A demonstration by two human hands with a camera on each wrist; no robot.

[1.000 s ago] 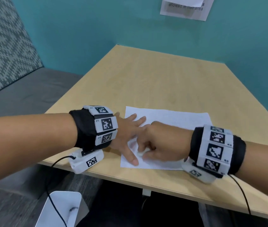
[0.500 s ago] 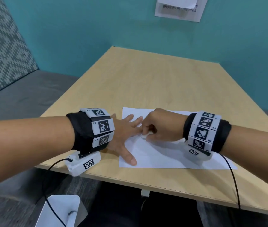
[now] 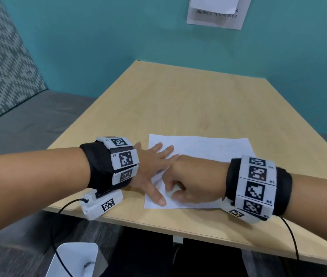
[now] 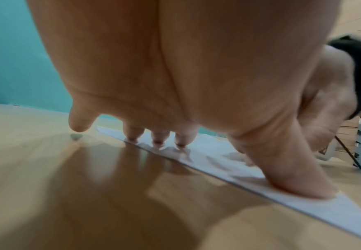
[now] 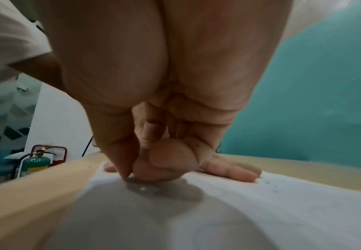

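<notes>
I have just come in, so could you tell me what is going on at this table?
A person is working on a white sheet of paper lying near the front edge of a wooden table. The left hand lies spread, fingertips and thumb pressing the sheet's left edge flat. The right hand has its fingers curled, thumb and fingertip pressed to the paper; whether they pinch something small is hidden.
</notes>
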